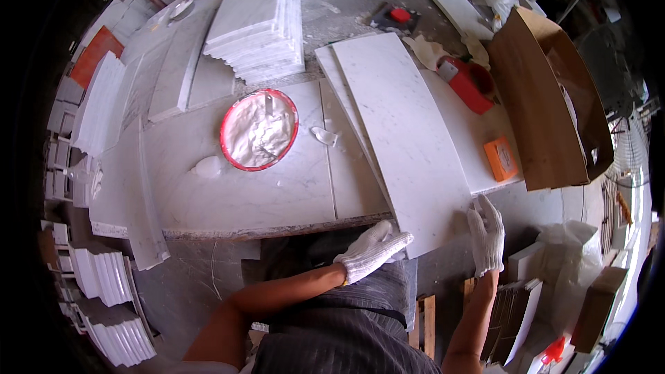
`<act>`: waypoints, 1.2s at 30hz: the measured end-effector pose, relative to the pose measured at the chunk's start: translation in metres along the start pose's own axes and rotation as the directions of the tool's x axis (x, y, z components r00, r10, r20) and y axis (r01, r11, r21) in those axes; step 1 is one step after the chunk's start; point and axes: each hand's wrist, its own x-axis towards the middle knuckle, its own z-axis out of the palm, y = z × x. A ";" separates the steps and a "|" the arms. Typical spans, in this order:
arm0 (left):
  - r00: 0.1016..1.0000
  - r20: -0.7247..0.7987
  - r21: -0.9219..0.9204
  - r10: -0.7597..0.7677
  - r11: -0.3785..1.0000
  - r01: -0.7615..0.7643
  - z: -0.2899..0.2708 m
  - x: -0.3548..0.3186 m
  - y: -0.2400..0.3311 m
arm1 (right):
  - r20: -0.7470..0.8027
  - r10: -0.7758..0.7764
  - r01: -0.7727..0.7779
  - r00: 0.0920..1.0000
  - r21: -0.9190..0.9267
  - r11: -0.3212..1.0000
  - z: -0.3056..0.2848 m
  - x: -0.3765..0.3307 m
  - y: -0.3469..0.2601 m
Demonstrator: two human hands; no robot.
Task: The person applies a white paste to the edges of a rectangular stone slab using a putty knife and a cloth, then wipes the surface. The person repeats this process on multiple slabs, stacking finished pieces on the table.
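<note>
Where the slab lies: while the long, pale, grey-veined slab (409, 125) rests mostly on the bench (277, 197), its near end juts out past the front edge, toward the person.
Under it: a second slab (341, 93), turned slightly so that a strip shows along the left side.
Left hand: in a white knitted glove, the left hand (374, 251) is at the near left corner of the upper slab, fingers straight and pointing right, thumb apart; whether it grips the corner I cannot tell.
Right hand: also gloved, the right hand (487, 234) is open, fingers extended away from the body and slightly parted, just beside the slab's right edge near its near end; contact is unclear.
Red-rimmed bowl: left of the slabs on the bench, the bowl (251, 168) holds thick white paste (242, 125) with a metal blade (269, 104) standing in it.
Small white piece: a curved scrap (324, 136) between bowl and slabs.
Stack: behind the bowl, a tall pile of similar slabs (260, 28), their ends unevenly aligned.
Right of the slab: an orange box (500, 158) near the front edge, a red object (471, 90) farther back, and a large open cardboard carton (516, 97) beyond them, tilted in view.
</note>
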 end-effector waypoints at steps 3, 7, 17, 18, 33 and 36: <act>0.997 0.062 -0.216 -0.046 0.975 0.058 -0.005 0.001 0.001 | 0.037 0.038 -0.041 0.999 0.066 0.997 -0.001 -0.002 0.009; 0.993 0.120 -0.317 -0.024 0.946 0.061 -0.013 0.005 0.001 | 0.018 -0.036 0.034 0.999 0.076 0.996 0.003 0.003 0.013; 0.999 0.031 -0.030 -0.037 0.999 0.038 0.001 0.001 0.013 | 0.074 0.176 -0.191 0.982 0.385 0.903 0.002 -0.010 0.006; 0.999 0.021 -0.038 -0.028 0.999 0.028 0.002 0.001 0.012 | 0.079 0.205 -0.219 0.976 0.414 0.884 0.001 -0.014 0.000; 0.997 -0.057 0.334 0.058 0.942 -0.035 0.009 0.007 0.021 | -0.041 0.215 -0.164 0.976 0.515 0.841 0.017 -0.017 0.013; 0.993 -0.103 0.302 0.059 0.953 -0.025 0.011 0.011 0.021 | -0.185 0.142 -0.032 0.972 0.500 0.865 0.018 0.002 0.031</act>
